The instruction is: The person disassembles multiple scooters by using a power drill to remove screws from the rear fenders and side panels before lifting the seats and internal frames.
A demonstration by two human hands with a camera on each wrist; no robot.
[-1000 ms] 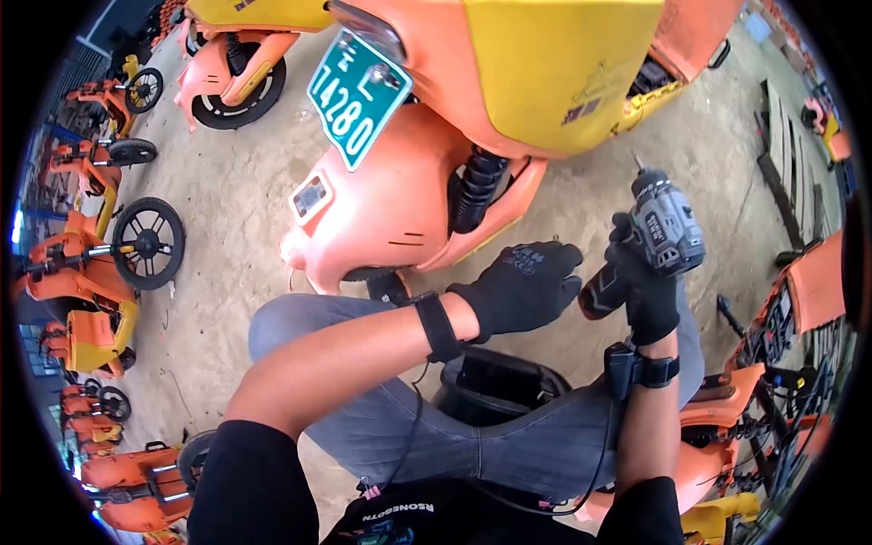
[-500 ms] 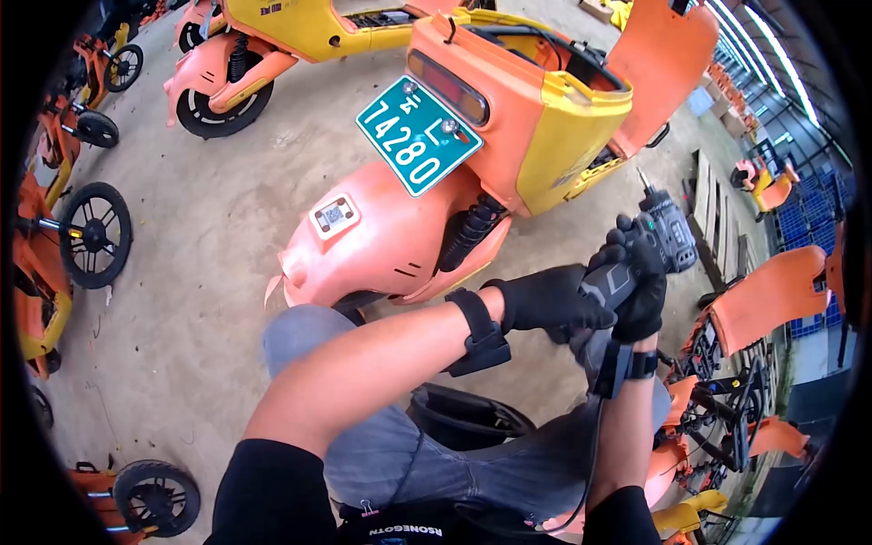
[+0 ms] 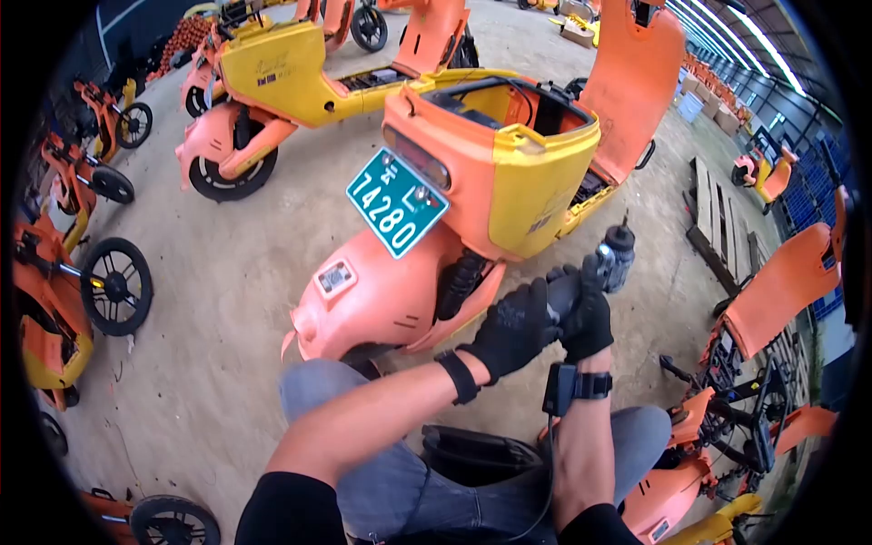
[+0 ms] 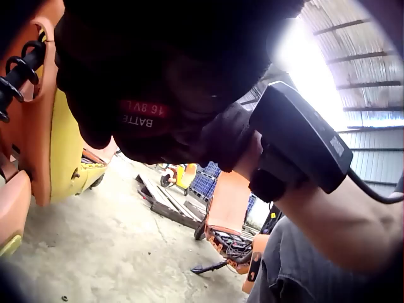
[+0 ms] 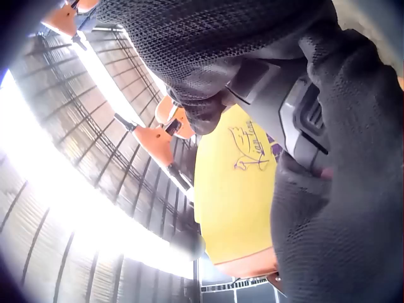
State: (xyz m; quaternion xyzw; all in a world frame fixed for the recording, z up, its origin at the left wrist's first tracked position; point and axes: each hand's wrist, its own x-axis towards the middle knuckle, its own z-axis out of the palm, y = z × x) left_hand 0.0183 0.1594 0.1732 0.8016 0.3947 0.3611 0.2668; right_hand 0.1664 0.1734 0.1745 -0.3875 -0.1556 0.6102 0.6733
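Observation:
Both hands wear black gloves and meet at a grey and black cordless drill (image 3: 619,254). My right hand (image 3: 589,322) grips its handle, the chuck pointing up and away. My left hand (image 3: 516,329) curls its fingers round the handle's battery end. In the left wrist view, red-backed battery lettering (image 4: 144,113) shows among dark glove fingers. A grey section of the drill body (image 5: 303,120) appears between the gloves in the right wrist view. Just beyond the hands stands an orange and yellow scooter (image 3: 545,200) with its rear fender (image 3: 381,295) toward me and a green number plate (image 3: 398,202).
Another orange and yellow scooter (image 3: 272,77) stands behind on the left. More scooters with black wheels (image 3: 116,286) line the left side. A wooden pallet (image 3: 718,222) lies on the concrete floor at right, near a partly stripped orange scooter (image 3: 772,300).
My left hand, apart from the drill at first, has come to its battery end and holds it. Both hands and the drill have shifted left in view. The head view has tipped up.

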